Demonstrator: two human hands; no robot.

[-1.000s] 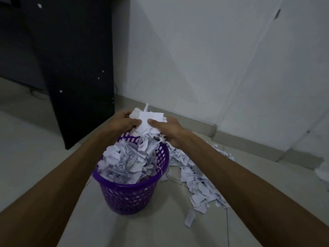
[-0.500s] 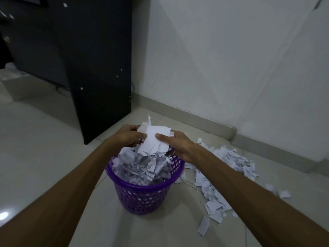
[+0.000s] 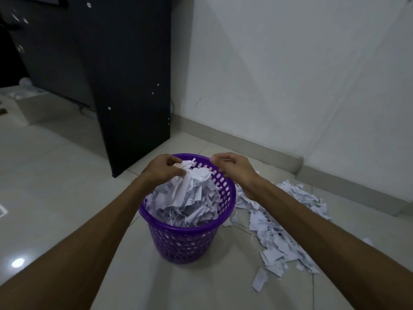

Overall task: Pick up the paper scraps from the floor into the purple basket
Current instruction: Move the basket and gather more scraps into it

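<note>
My left hand [image 3: 166, 170] sits over the far left rim of the basket [image 3: 190, 240], fingers curled and pinching the top of the scraps piled inside [image 3: 187, 198]; the white paper bunches up under my fingertips. My right hand [image 3: 232, 167] hangs over the far right rim, fingers loosely curled with nothing between them, apart from the paper. The basket stands upright on the tiled floor [image 3: 67, 198], heaped with torn paper that rises above its rim. More scraps [image 3: 274, 233] lie spread on the floor just to the right of the basket, running from near the wall's baseboard toward me, partly under my right forearm. One loose scrap [image 3: 259, 279] lies alone at the near end of that spread. A dark panel [image 3: 129, 74] stands behind the basket on the left, against the pale wall [image 3: 290, 74].
</note>
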